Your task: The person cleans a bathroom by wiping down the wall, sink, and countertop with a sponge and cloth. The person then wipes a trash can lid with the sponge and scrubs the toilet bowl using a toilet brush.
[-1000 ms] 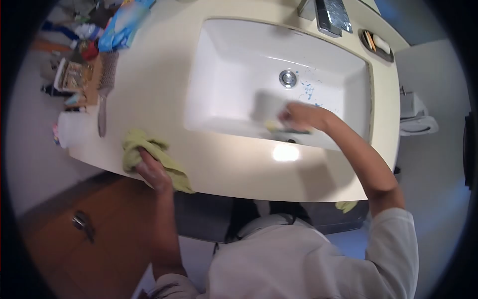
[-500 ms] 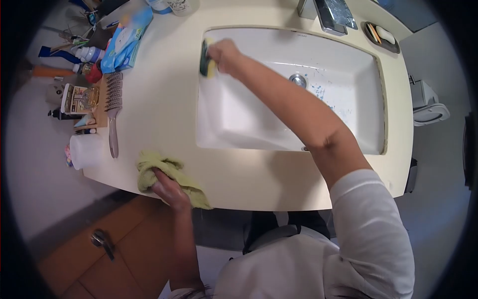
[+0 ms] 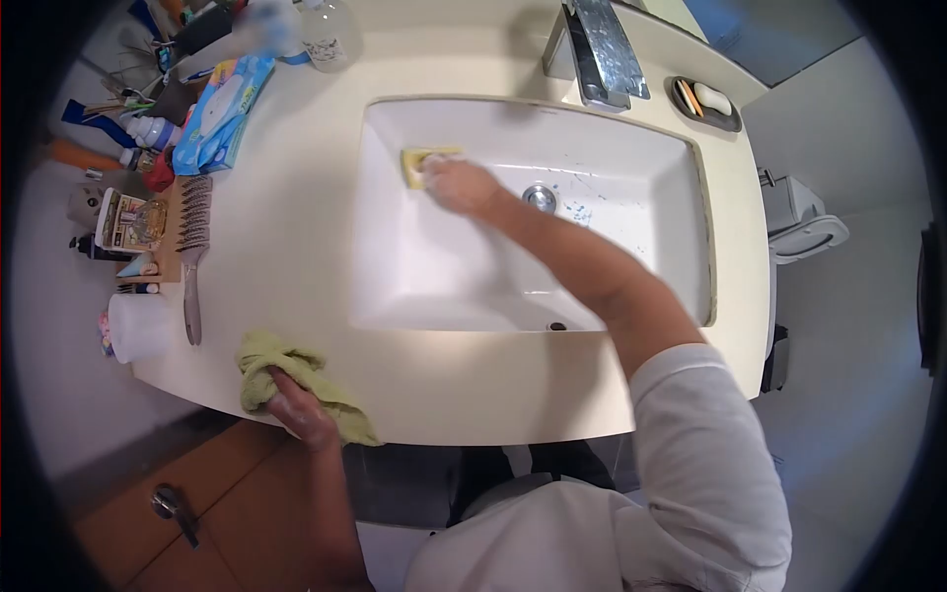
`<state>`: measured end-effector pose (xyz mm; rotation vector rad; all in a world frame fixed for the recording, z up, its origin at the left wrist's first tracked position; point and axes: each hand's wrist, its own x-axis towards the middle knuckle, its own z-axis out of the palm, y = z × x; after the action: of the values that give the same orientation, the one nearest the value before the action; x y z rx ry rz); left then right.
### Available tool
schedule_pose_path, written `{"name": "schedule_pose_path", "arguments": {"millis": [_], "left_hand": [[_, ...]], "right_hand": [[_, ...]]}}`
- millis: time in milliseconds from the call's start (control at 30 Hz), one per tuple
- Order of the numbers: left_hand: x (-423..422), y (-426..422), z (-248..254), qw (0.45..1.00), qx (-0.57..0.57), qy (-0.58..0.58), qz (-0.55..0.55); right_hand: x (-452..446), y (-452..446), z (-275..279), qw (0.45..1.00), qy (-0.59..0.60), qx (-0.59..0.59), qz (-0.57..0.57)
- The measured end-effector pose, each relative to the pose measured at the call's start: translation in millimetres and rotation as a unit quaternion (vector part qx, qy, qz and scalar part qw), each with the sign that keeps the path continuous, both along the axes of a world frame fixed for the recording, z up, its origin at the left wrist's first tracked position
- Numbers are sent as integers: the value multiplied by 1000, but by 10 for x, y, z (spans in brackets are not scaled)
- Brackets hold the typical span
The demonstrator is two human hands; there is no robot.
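Inside the white sink (image 3: 631, 276), my right hand (image 3: 462, 185) is closed on a yellow sponge (image 3: 412, 166), pressed against the basin's upper left part. Blue specks (image 3: 580, 213) lie around the metal drain (image 3: 540, 198), to the right of that hand. At the counter's front left edge, my left hand (image 3: 300, 409) grips a crumpled light green towel (image 3: 281, 357). Its fingertips are hidden in the folds, and one end of the towel hangs at the edge.
A chrome faucet (image 3: 602, 59) stands behind the sink, beside a dark soap dish (image 3: 715, 116) with soap. On the left are a hairbrush (image 3: 194, 247), a blue wipes pack (image 3: 225, 113), a white cup (image 3: 140, 328) and several toiletries. A clear bottle (image 3: 328, 37) stands at the back.
My right hand has brought the sponge from the sink's left rim down into the basin. My left hand stays on the towel. The whole view has shifted slightly.
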<state>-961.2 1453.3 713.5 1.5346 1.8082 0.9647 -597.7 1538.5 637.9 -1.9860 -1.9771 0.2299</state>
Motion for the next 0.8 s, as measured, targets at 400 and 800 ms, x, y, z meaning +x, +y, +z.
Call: {"name": "schedule_pose_path", "arguments": {"millis": [400, 800], "left_hand": [[106, 12, 26, 981, -11, -177, 73], [96, -8, 44, 987, 12, -155, 32]], "right_hand": [[1263, -1161, -440, 916, 366, 40, -161], [1645, -1431, 106, 953, 116, 191, -206]]}}
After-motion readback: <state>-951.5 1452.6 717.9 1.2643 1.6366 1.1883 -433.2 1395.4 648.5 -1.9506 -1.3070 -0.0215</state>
